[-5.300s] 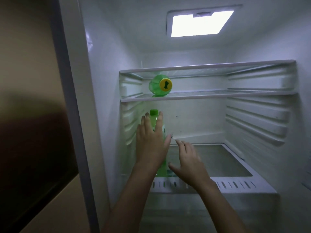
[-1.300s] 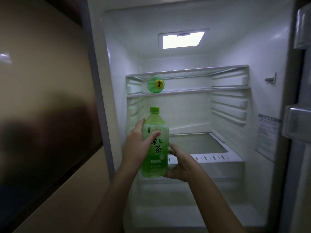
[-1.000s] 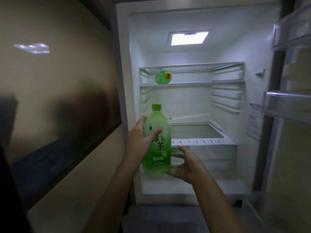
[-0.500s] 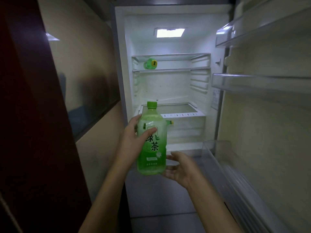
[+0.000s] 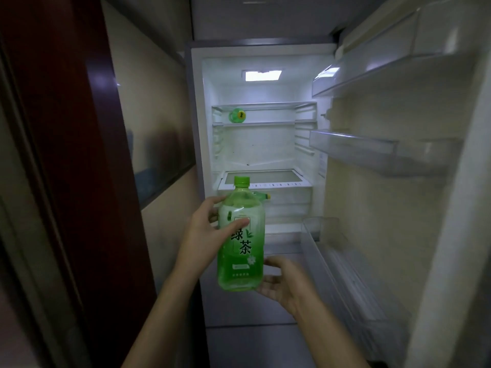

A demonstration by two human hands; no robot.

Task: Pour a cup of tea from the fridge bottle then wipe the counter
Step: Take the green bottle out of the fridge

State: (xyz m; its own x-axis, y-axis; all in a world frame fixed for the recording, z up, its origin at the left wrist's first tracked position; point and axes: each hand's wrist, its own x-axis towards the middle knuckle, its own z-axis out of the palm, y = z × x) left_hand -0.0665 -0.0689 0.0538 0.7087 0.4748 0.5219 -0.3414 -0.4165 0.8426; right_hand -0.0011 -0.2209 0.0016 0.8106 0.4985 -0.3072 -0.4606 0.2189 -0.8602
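Plainly, the left hand [image 5: 207, 229] has the grip: its fingers wrap behind the bottle [image 5: 240, 251] at the upper body and its thumb lies across the front, over the top of the label [image 5: 243, 241]. The right hand [image 5: 281, 284] is loosely cupped, palm up, at the bottle's lower right edge by the base. It is touching or very nearly so, and I cannot tell whether it bears any weight.

The bottle stands upright between the two hands, with its long axis vertical and its green cap [image 5: 241, 181] on top. It is clear of the fridge [image 5: 198, 134] and held in front of the open compartment. The coming move likely turns on the door [image 5: 398, 221], which swings open on the right. The right hand is nearer it and the freer of the two, so it looks best placed to close the door. Neither cup nor table is in view.

The label shows large dark Chinese characters reading 绿茶, green tea. The thumb partly covers the first; the second is clear. The smaller print below is too fine to read.

A second bottle [image 5: 237, 116] lies on its side on the upper shelf [image 5: 265, 123], yellow-marked cap facing out. A small green and yellow thing shows behind the held bottle's shoulder, but I cannot tell what it is.
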